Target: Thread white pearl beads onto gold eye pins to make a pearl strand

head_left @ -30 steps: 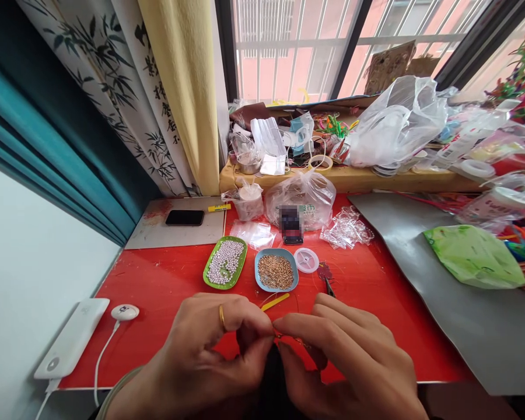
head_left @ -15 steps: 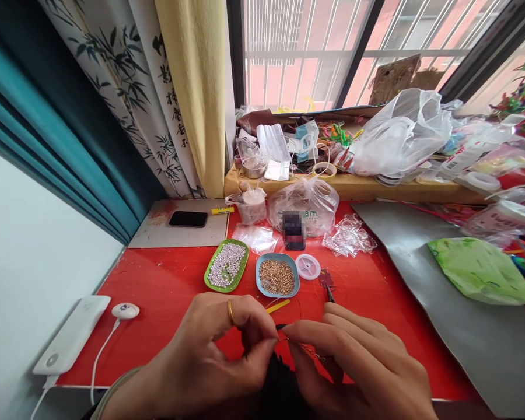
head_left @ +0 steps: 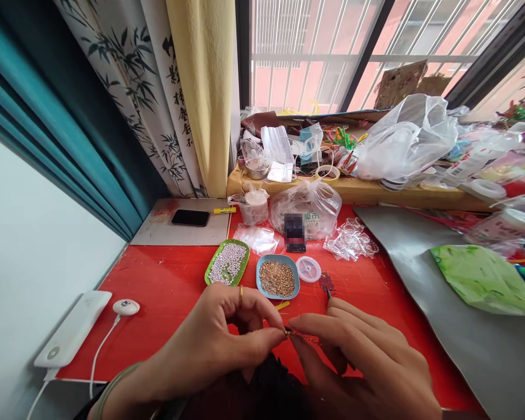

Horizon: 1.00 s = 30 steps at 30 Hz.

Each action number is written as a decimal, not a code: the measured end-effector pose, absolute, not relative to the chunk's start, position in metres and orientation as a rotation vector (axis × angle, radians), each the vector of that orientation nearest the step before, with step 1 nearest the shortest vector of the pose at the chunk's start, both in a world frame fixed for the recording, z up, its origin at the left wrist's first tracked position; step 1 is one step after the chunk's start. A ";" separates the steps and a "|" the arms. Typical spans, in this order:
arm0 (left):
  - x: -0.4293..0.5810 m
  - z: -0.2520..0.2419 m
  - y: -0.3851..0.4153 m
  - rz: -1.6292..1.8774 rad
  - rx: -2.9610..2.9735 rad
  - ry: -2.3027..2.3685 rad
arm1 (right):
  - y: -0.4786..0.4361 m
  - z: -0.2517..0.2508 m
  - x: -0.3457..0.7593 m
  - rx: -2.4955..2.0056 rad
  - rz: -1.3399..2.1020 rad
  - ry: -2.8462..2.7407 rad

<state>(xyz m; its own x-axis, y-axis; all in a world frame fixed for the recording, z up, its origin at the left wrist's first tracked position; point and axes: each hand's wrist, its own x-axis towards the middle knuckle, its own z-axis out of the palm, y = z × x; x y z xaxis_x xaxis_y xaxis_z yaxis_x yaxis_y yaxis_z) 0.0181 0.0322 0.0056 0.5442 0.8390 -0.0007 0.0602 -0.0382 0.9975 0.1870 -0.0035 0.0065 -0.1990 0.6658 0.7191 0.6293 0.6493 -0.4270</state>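
My left hand (head_left: 227, 335), a ring on one finger, pinches the end of a thin red-and-gold strand (head_left: 307, 337) between thumb and forefinger. At the strand's other side is my right hand (head_left: 363, 350); its forefinger lies above the strand and its thumb below. A dark pointed tool tip (head_left: 329, 294) pokes out past the curled fingers of the right hand; the rest of the tool is hidden. Beyond the hands are a blue tray (head_left: 297, 284) of gold beads (head_left: 277, 278) and a green tray (head_left: 247, 261) of pale pearly beads (head_left: 227, 263).
A clear plastic spool (head_left: 308, 269) lies right of the blue tray. Behind stand a small phone-like device (head_left: 295, 233), clear bags (head_left: 352, 239) and a tied plastic bag (head_left: 328, 201). A phone (head_left: 191, 217) and white power bank (head_left: 73, 329) are left, a grey sheet (head_left: 420, 280) right.
The left hand has turned slightly and its pinch has shifted a little right, closer to the right hand. More of the red-and-gold strand shows between the fingers. The view has shifted slightly.
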 end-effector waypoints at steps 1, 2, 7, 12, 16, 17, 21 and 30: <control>0.019 0.006 0.031 0.755 1.455 0.821 | -0.002 0.008 0.188 -1.014 0.086 -1.899; 0.020 0.006 0.031 0.759 1.427 0.833 | -0.001 0.009 0.189 -1.013 0.127 -1.912; 0.023 0.012 0.034 0.578 1.249 0.917 | 0.003 0.011 0.192 -1.015 0.239 -1.928; 0.024 0.011 0.040 0.515 1.094 0.854 | 0.005 0.008 0.195 -1.031 0.365 -1.886; 0.026 0.004 0.041 0.505 1.065 0.830 | 0.007 0.004 0.195 -1.045 0.450 -1.856; 0.027 0.002 0.041 0.507 1.065 0.838 | 0.008 0.002 0.196 -1.056 0.472 -1.840; 0.029 -0.009 0.045 0.556 1.090 0.922 | 0.020 -0.022 0.211 -1.323 0.432 -1.676; 0.025 -0.032 0.055 0.752 1.813 1.148 | 0.012 -0.148 0.283 -2.314 0.303 -1.503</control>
